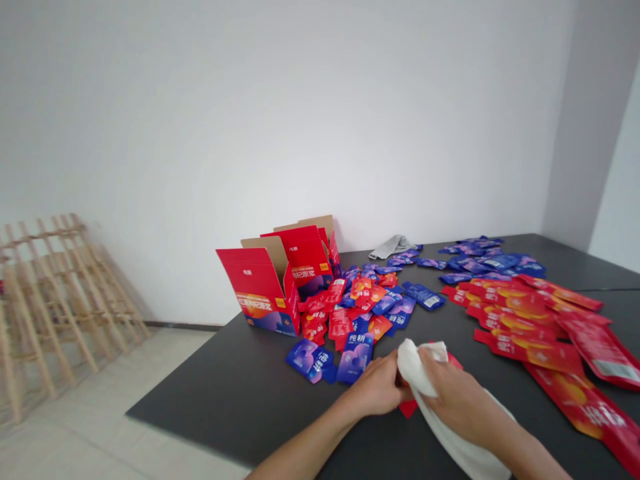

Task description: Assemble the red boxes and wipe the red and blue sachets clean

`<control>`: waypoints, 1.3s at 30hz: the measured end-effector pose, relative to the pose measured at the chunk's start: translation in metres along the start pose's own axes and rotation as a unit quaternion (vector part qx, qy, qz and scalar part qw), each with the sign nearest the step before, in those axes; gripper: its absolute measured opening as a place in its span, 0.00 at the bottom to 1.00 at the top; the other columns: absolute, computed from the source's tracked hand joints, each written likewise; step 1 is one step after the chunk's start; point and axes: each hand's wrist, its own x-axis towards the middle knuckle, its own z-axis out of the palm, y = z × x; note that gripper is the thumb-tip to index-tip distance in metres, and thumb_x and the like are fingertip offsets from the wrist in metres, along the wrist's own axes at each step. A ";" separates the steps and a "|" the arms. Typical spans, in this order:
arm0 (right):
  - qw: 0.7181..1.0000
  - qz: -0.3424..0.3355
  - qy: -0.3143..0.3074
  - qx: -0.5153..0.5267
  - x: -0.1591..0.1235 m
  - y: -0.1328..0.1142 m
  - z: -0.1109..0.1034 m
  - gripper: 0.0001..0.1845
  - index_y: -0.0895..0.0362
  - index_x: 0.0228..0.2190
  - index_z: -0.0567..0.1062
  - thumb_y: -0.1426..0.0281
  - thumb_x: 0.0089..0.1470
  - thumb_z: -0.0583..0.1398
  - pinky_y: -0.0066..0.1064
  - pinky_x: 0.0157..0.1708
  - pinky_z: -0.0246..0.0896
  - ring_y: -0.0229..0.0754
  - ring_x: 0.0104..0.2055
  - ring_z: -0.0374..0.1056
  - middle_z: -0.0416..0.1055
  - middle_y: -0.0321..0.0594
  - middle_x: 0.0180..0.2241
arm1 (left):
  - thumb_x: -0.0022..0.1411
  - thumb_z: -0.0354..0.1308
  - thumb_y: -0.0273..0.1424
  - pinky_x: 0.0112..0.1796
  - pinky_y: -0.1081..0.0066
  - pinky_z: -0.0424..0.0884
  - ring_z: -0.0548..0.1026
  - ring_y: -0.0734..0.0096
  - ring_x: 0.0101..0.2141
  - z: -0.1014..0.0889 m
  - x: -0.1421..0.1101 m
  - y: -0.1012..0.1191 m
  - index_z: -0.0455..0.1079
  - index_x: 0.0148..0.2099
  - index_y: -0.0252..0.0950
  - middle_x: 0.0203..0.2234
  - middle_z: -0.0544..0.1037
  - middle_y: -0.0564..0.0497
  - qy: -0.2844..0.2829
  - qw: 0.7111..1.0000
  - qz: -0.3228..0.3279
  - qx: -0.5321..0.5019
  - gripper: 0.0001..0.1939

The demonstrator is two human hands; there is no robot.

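Note:
Near the front of the dark table, my left hand (376, 388) is closed on a red pouch (409, 408). Most of that pouch is hidden by my hands and the cloth; only small red parts show. A white cloth (414, 367) is bunched in my right hand (457, 400) and pressed against the pouch, its loose end trailing down toward the bottom edge. Just beyond my left hand lie blue pouches (355, 357). Behind them is a mixed heap of red and blue pouches (363, 297).
Open red and blue cartons (265, 293) stand in a row at the table's left edge. Large red pouches (525, 320) overlap on the right, with blue pouches (480, 260) behind. A grey cloth (391, 247) lies near the wall. Wooden racks (45, 293) lean at far left.

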 end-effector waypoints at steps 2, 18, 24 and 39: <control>1.000 0.003 -0.006 0.001 0.000 0.003 -0.001 0.23 0.56 0.50 0.59 0.73 0.51 0.54 0.30 0.33 0.54 0.47 0.40 0.69 0.71 0.46 0.40 | 0.52 0.58 0.37 0.36 0.70 0.65 0.72 0.63 0.39 0.001 0.000 -0.001 0.58 0.52 0.40 0.40 0.73 0.50 0.003 1.000 -0.002 0.003 0.25; 0.999 0.047 -0.008 0.020 -0.002 0.001 -0.012 0.23 0.60 0.51 0.60 0.74 0.52 0.52 0.29 0.36 0.54 0.47 0.42 0.68 0.70 0.49 0.40 | 0.54 0.56 0.35 0.35 0.72 0.64 0.71 0.65 0.38 0.002 0.001 0.000 0.59 0.49 0.39 0.38 0.73 0.52 0.000 1.000 -0.014 0.021 0.20; 0.994 0.102 0.024 -0.031 0.000 0.001 -0.011 0.24 0.60 0.50 0.60 0.77 0.49 0.51 0.31 0.34 0.54 0.49 0.41 0.68 0.70 0.50 0.41 | 0.54 0.55 0.37 0.34 0.72 0.64 0.71 0.65 0.36 0.003 0.001 0.000 0.59 0.48 0.38 0.36 0.73 0.52 0.001 0.999 -0.030 0.033 0.19; 0.970 0.228 0.061 -0.055 0.004 0.026 -0.018 0.17 0.61 0.47 0.59 0.73 0.54 0.50 0.31 0.28 0.52 0.48 0.37 0.70 0.70 0.47 0.36 | 0.55 0.55 0.33 0.21 0.77 0.64 0.66 0.80 0.21 -0.007 0.009 -0.020 0.56 0.39 0.36 0.26 0.67 0.57 0.022 0.957 -0.018 -0.288 0.12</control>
